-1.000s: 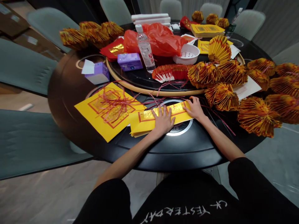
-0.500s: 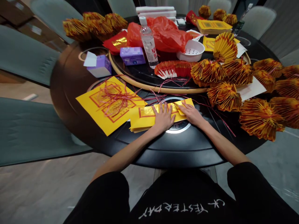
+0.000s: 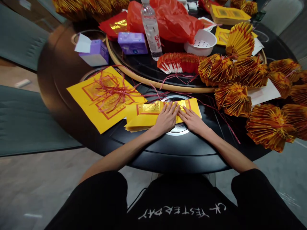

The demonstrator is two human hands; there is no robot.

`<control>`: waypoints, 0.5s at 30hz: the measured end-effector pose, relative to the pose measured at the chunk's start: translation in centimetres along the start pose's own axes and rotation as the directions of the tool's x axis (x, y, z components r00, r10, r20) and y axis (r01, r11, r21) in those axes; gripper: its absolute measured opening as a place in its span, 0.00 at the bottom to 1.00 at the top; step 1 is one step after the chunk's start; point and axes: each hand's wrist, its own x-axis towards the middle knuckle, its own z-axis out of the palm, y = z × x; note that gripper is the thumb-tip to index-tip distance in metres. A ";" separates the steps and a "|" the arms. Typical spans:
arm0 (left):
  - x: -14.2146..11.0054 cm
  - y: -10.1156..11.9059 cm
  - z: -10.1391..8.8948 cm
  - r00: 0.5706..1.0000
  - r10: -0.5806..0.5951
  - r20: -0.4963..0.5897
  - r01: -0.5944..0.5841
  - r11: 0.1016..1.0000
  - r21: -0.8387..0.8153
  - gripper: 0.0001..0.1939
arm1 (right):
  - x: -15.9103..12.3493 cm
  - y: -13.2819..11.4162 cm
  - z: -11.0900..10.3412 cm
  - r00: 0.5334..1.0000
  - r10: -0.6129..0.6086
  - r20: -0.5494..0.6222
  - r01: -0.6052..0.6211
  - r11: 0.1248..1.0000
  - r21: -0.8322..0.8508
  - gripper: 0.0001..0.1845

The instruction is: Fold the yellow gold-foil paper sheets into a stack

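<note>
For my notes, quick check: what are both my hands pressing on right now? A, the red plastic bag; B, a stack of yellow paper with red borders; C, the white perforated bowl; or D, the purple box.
B. The left hand and the right hand both lie flat on the stack of yellow paper.

L hand (image 3: 165, 119) & R hand (image 3: 193, 123) lie flat, palms down, fingers slightly spread & angled inward, tips nearly meeting at center (L & R just apart, not interlaced). Bare L forearm (image 3: 120, 158) & R forearm (image 3: 227, 153) slant in from either side, wrists low.
</note>
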 end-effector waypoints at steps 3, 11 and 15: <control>0.0 -0.3 0.4 1.000 -0.008 0.007 0.008 1.000 -0.013 0.33 | 0.1 0.3 0.2 1.000 -0.022 0.016 0.022 1.000 0.013 0.34; -0.2 -0.5 0.9 1.000 0.001 0.000 -0.001 1.000 0.004 0.35 | -0.4 1.5 0.0 0.997 -0.078 -0.013 0.079 0.996 0.044 0.32; -0.2 -0.5 1.0 1.000 0.003 0.001 -0.003 1.000 0.009 0.36 | -0.7 1.5 -0.3 0.996 -0.085 -0.006 0.085 0.996 0.038 0.39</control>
